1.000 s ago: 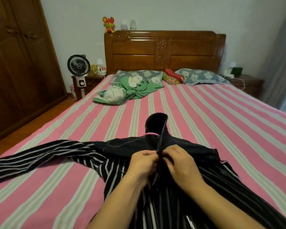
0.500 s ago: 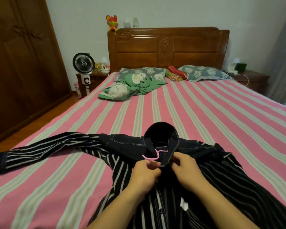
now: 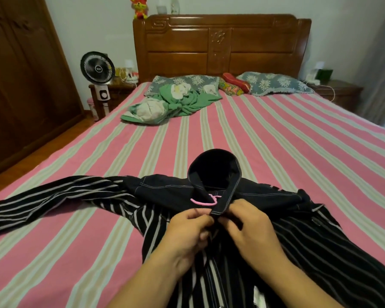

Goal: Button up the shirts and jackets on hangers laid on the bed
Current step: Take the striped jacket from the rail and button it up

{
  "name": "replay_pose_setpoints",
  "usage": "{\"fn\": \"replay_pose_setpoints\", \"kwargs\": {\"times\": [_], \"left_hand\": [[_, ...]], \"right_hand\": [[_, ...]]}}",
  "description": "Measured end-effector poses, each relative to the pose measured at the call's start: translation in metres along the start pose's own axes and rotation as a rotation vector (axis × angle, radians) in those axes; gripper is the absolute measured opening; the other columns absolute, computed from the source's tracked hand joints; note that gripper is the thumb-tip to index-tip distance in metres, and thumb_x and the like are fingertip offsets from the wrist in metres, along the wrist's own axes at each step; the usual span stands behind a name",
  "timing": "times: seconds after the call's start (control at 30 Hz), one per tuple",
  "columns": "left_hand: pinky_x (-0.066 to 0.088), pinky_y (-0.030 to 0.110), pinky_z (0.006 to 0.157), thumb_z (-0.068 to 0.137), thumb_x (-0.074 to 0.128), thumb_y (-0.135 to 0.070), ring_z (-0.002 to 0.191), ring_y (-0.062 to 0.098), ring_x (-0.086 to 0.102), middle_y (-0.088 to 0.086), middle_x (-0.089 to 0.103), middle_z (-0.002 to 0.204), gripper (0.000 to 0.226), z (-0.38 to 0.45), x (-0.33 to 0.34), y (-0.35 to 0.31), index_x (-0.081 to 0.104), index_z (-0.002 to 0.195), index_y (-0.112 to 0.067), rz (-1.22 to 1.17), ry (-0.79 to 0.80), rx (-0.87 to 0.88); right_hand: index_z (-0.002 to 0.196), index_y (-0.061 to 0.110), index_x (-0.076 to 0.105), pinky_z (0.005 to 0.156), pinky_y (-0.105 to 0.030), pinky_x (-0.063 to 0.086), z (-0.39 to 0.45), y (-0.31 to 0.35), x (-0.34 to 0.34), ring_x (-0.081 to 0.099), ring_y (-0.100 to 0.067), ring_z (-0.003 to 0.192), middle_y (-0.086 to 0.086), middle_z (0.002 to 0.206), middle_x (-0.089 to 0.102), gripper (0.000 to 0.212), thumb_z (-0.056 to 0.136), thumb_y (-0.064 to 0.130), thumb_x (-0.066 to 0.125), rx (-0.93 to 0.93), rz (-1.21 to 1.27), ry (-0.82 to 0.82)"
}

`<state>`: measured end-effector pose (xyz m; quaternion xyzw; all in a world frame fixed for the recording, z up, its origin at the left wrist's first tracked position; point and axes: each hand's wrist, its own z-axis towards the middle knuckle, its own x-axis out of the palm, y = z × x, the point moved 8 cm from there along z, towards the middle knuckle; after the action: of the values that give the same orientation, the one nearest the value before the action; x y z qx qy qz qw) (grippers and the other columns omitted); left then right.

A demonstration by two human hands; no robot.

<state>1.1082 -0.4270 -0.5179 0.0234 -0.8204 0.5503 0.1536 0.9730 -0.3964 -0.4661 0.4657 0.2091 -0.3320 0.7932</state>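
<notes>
Was a home bedroom. Showed a double bed (image 3: 276, 138) in pink striped sheet with carved wooden headboard (image 3: 220, 43), floral pillows (image 3: 273, 83), nightstands (image 3: 342, 92) either side, dark wooden wardrobe (image 3: 25, 85) on left wall. Also had a small standing fan (image 3: 97, 67) and crumpled green bedding (image 3: 176, 103).

jacket (image 3: 242, 192): black with white stripes, dark collar with pale stitching | hanger (image 3: 203, 202): pink | bed (image 3: 276, 138) sheet: pink, cream and pale green stripes | crumpled clothes (image 3: 176, 103): green, white
</notes>
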Motion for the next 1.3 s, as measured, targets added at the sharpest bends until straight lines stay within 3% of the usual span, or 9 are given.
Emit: {"fn": "replay_pose_setpoints", "kwargs": {"times": [0.2,0.3,0.4,0.57,0.77,0.9,1.1,1.3], "left_hand": [[0.024,0.011,0.035,0.094,0.052,0.009,0.038,0.001,0.037,-0.005,0.052,0.061,0.023,0.003,0.01,0.015,0.068,0.093,-0.007,-0.3,0.079,-0.211],[0.026,0.01,0.038,0.096,0.051,0.009,0.041,0.0,0.038,-0.005,0.052,0.065,0.026,-0.001,0.008,0.012,0.071,0.092,-0.007,-0.251,0.098,-0.204],[0.028,0.012,0.042,0.097,0.048,0.009,0.045,0.002,0.039,-0.005,0.053,0.066,0.028,-0.002,0.005,0.012,0.072,0.106,-0.003,-0.153,0.091,-0.173],[0.028,0.013,0.043,0.097,0.044,0.009,0.047,0.003,0.038,-0.006,0.053,0.062,0.033,-0.003,0.004,0.013,0.071,0.091,-0.008,-0.087,0.081,-0.171],[0.022,0.013,0.042,0.096,0.042,0.011,0.043,0.001,0.032,-0.007,0.047,0.059,0.033,-0.002,0.0,0.01,0.063,0.085,-0.011,-0.153,0.11,-0.225],[0.024,0.016,0.043,0.093,0.045,0.013,0.044,0.003,0.036,-0.005,0.051,0.06,0.034,0.0,-0.003,0.012,0.062,0.078,-0.012,-0.067,0.073,-0.218],[0.026,0.015,0.044,0.089,0.048,0.013,0.044,0.004,0.038,-0.004,0.049,0.06,0.037,-0.001,0.005,0.001,0.064,0.072,-0.015,0.074,0.076,-0.142],[0.042,0.015,0.048,0.087,0.061,0.006,0.051,0.003,0.058,-0.002,0.067,0.064,0.021,-0.015,-0.002,-0.014,0.078,0.089,-0.007,0.279,-0.064,0.114]], "right_hand": [[0.101,0.021,0.076,0.079,-0.026,0.054,-0.001,-0.006,0.003,0.065,-0.004,0.088,0.015,0.096,0.064,0.019,0.086,0.01,0.075,-0.047,-0.044,-0.078],[0.1,0.016,0.077,0.075,-0.026,0.055,-0.002,-0.001,0.004,0.065,-0.005,0.085,0.011,0.094,0.064,0.015,0.087,0.009,0.075,-0.119,-0.079,-0.068],[0.103,0.013,0.076,0.074,-0.025,0.055,-0.005,0.005,0.007,0.065,-0.007,0.084,0.008,0.095,0.064,0.015,0.089,0.009,0.072,-0.183,-0.114,-0.054],[0.096,0.009,0.072,0.063,-0.028,0.052,-0.01,0.014,0.017,0.058,-0.012,0.075,0.003,0.09,0.06,0.007,0.09,0.006,0.069,-0.274,-0.221,-0.052],[0.095,0.007,0.071,0.067,-0.034,0.055,-0.009,0.003,0.03,0.063,-0.021,0.081,-0.003,0.095,0.065,0.01,0.093,0.008,0.061,-0.333,-0.299,0.019],[0.081,0.009,0.065,0.05,-0.035,0.049,-0.012,0.012,0.029,0.053,-0.021,0.063,-0.003,0.078,0.056,0.01,0.084,0.0,0.067,-0.463,-0.463,0.035],[0.083,0.008,0.059,0.042,-0.036,0.044,-0.006,0.041,0.023,0.051,-0.023,0.055,-0.006,0.072,0.054,0.008,0.088,0.002,0.055,-0.979,-0.843,0.286],[0.088,0.01,0.057,0.041,-0.037,0.043,-0.003,0.043,0.032,0.05,-0.023,0.054,-0.006,0.074,0.053,0.006,0.088,0.006,0.053,-0.923,-0.833,0.28]]}}
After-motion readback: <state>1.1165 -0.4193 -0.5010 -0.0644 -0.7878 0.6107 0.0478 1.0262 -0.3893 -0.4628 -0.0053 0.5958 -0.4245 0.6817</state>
